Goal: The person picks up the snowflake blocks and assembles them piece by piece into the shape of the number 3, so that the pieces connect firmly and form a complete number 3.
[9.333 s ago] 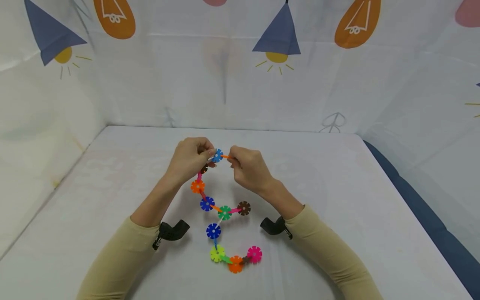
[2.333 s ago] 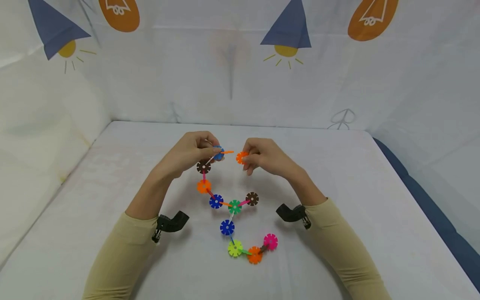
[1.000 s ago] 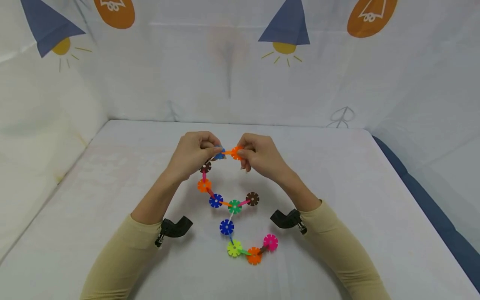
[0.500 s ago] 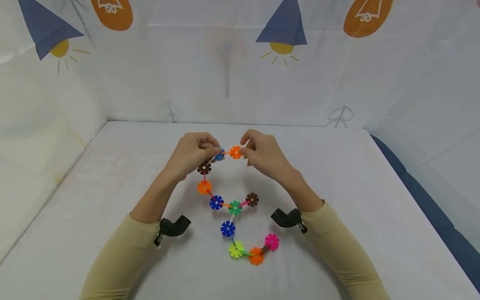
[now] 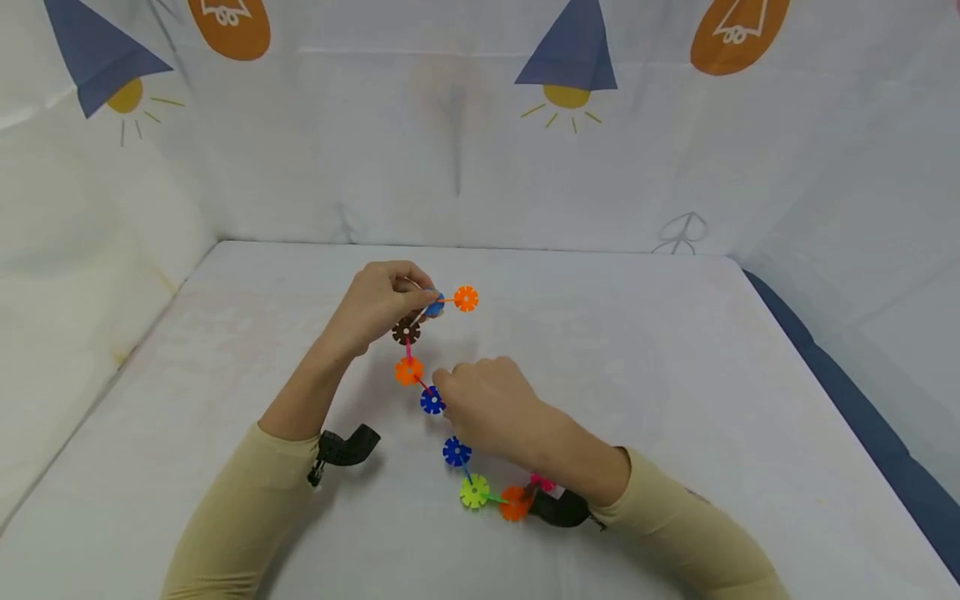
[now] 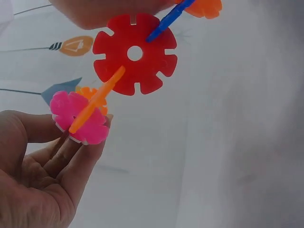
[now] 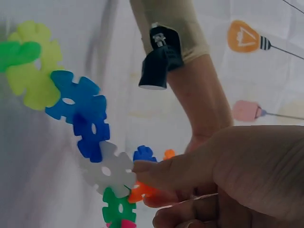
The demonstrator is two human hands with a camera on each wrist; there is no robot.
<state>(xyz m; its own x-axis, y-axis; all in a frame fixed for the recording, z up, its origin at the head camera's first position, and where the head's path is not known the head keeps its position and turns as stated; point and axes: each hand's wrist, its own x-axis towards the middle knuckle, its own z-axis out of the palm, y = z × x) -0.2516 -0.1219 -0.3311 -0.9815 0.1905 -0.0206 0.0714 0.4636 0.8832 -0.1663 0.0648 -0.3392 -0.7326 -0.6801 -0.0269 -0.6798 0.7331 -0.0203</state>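
Observation:
A chain of slotted plastic snowflake discs zigzags across the table. My left hand (image 5: pixel 378 304) pinches the light blue disc (image 5: pixel 434 303) near its far end, raised off the table. An orange disc (image 5: pixel 466 298) hangs free beyond it on an orange link. Below the hand come a brown disc (image 5: pixel 406 332), another orange disc (image 5: pixel 408 371) and a dark blue disc (image 5: pixel 432 400). My right hand (image 5: pixel 495 408) has curled fingers over mid-chain, hiding the green disc from the head view. In the right wrist view its thumb and finger pinch an orange link (image 7: pixel 142 191) beside a white link (image 7: pixel 107 171).
Nearer me the chain runs through another dark blue disc (image 5: pixel 457 452), a yellow-green disc (image 5: pixel 474 492), an orange disc (image 5: pixel 514 504) and a partly covered pink disc (image 5: pixel 542 482). White cloth covers the table (image 5: pixel 675 358). A printed curtain (image 5: pixel 337 125) stands behind.
The right hand held an orange disc apart, joined it to the orange link on the light blue disc, then released it and moved down to mid-chain. The left hand keeps its pinch.

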